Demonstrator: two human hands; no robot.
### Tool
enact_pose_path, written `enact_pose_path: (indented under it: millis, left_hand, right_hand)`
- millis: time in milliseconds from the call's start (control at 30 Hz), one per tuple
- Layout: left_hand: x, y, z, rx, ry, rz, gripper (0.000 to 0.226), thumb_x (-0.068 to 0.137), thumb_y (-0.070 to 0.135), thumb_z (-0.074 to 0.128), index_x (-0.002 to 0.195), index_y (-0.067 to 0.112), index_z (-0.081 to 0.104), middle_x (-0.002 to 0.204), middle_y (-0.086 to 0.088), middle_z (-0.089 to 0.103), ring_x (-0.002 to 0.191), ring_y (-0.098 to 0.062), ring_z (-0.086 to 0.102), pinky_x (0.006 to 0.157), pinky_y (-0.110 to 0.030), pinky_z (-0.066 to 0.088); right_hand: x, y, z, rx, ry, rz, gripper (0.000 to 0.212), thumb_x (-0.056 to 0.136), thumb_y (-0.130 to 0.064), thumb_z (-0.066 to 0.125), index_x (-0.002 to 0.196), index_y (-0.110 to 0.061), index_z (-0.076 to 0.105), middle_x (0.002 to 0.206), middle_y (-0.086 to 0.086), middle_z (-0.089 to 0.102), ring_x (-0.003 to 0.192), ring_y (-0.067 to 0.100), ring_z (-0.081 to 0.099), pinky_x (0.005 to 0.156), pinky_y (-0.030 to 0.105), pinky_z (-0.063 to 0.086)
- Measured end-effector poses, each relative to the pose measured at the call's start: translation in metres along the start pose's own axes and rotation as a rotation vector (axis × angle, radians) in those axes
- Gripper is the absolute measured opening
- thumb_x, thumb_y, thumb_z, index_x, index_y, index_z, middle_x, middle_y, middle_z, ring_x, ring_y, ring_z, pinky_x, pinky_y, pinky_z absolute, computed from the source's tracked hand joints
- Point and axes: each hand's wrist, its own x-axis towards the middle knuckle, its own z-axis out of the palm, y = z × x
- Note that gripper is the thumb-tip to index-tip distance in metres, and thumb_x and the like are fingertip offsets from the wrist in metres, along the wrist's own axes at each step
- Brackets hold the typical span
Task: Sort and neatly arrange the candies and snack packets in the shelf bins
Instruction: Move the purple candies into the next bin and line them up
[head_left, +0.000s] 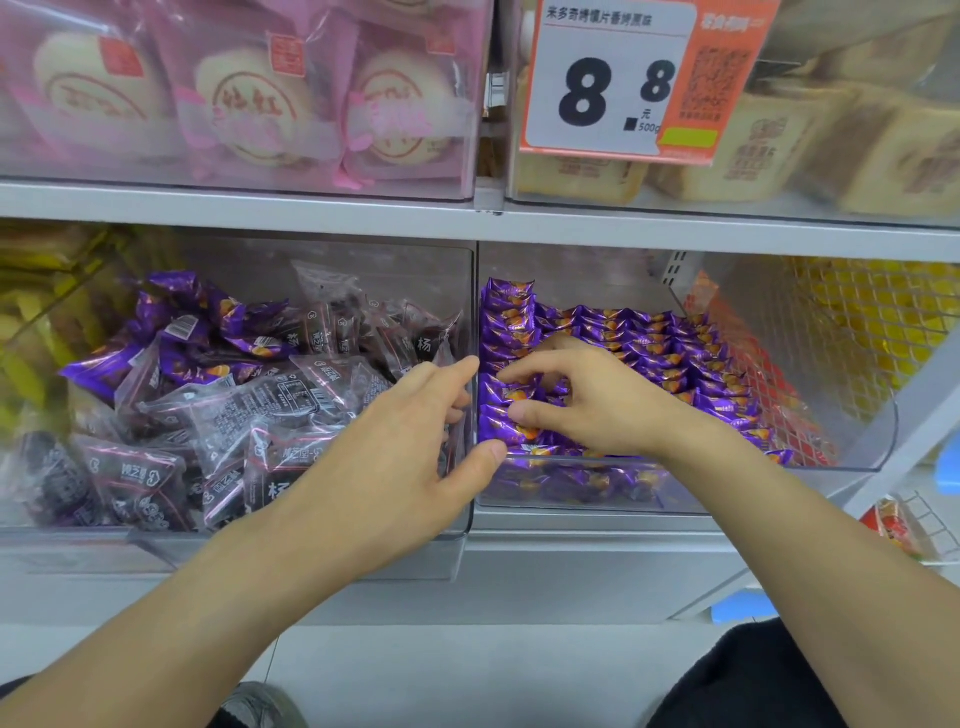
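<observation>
Caught mid-sort: right hand (592, 400) pinching a purple candy (511, 396) at the left edge of the tidy right bin (841, 457); left hand (410, 457) spread loosely at the mixed left bin (363, 535). Next, likely: seating it squarely in its row.

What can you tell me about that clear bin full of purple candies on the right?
The clear bin is see-through plastic with a low front lip, sitting on the grey shelf. Small shiny purple candies with orange marks fill it in tidy rows. The right hand reaches in, fingers curled among them; the left hand rests at its left wall.
</observation>
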Motion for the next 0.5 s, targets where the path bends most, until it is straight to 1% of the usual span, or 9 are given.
enact_pose_path:
  millis: [100, 200, 267, 333, 400, 433, 500]
  left_hand:
    - [0.0, 0.0, 0.0, -0.005, -0.002, -0.008, 0.074, 0.087, 0.053, 0.054, 0.153, 0.029, 0.028, 0.118, 0.019, 0.045, 0.103, 0.006, 0.05, 0.092, -0.009, 0.04]
    - [0.0, 0.0, 0.0, -0.011, -0.006, -0.015, 0.073, 0.088, 0.052, 0.054, 0.153, 0.03, 0.028, 0.116, 0.021, 0.044, 0.099, 0.007, 0.05, 0.083, 0.0, 0.038]
    - [0.001, 0.0, 0.001, -0.017, -0.003, -0.019, 0.072, 0.088, 0.051, 0.055, 0.152, 0.029, 0.029, 0.114, 0.021, 0.044, 0.096, 0.011, 0.05, 0.081, 0.003, 0.036]
    - [0.001, 0.0, 0.002, -0.017, 0.004, -0.021, 0.072, 0.088, 0.051, 0.055, 0.152, 0.029, 0.031, 0.113, 0.021, 0.045, 0.096, 0.011, 0.05, 0.081, 0.002, 0.036]
    - [0.0, -0.001, 0.003, -0.019, 0.011, -0.017, 0.073, 0.087, 0.052, 0.055, 0.152, 0.028, 0.031, 0.114, 0.02, 0.045, 0.097, 0.009, 0.051, 0.083, 0.001, 0.037]
    - [0.0, -0.001, 0.003, -0.019, 0.013, -0.016, 0.073, 0.087, 0.052, 0.054, 0.152, 0.028, 0.031, 0.114, 0.02, 0.045, 0.098, 0.008, 0.051, 0.084, 0.0, 0.038]
    - [-0.001, -0.001, 0.003, -0.016, 0.021, -0.008, 0.073, 0.087, 0.052, 0.054, 0.152, 0.028, 0.03, 0.115, 0.02, 0.045, 0.099, 0.007, 0.05, 0.089, -0.006, 0.04]
  right_hand:
    - [0.003, -0.002, 0.003, 0.024, -0.028, -0.036, 0.042, 0.085, -0.041, 0.074, 0.125, -0.033, 0.065, 0.114, -0.007, 0.058, 0.104, 0.007, 0.056, 0.091, 0.025, 0.045]
    - [0.01, -0.004, 0.007, -0.017, -0.054, -0.03, 0.042, 0.085, -0.042, 0.074, 0.125, -0.032, 0.066, 0.113, -0.006, 0.06, 0.104, 0.008, 0.055, 0.088, 0.024, 0.041]
    - [0.013, -0.005, 0.006, -0.048, -0.088, -0.012, 0.043, 0.085, -0.045, 0.073, 0.126, -0.034, 0.065, 0.112, -0.007, 0.058, 0.105, 0.011, 0.053, 0.091, 0.029, 0.042]
    - [0.013, -0.006, 0.006, -0.074, -0.136, 0.008, 0.043, 0.087, -0.049, 0.069, 0.128, -0.039, 0.062, 0.114, -0.007, 0.055, 0.11, 0.019, 0.048, 0.098, 0.038, 0.042]
    - [0.011, -0.009, 0.005, -0.121, -0.162, 0.016, 0.043, 0.088, -0.052, 0.065, 0.13, -0.043, 0.059, 0.123, -0.001, 0.054, 0.116, 0.027, 0.043, 0.103, 0.046, 0.038]
    - [0.01, -0.009, 0.004, -0.138, -0.155, 0.012, 0.044, 0.088, -0.053, 0.064, 0.131, -0.043, 0.059, 0.126, 0.002, 0.053, 0.118, 0.03, 0.042, 0.105, 0.048, 0.036]
    - [0.006, -0.011, 0.0, -0.129, -0.096, 0.008, 0.043, 0.086, -0.055, 0.066, 0.128, -0.043, 0.06, 0.124, 0.005, 0.051, 0.118, 0.031, 0.041, 0.106, 0.047, 0.033]
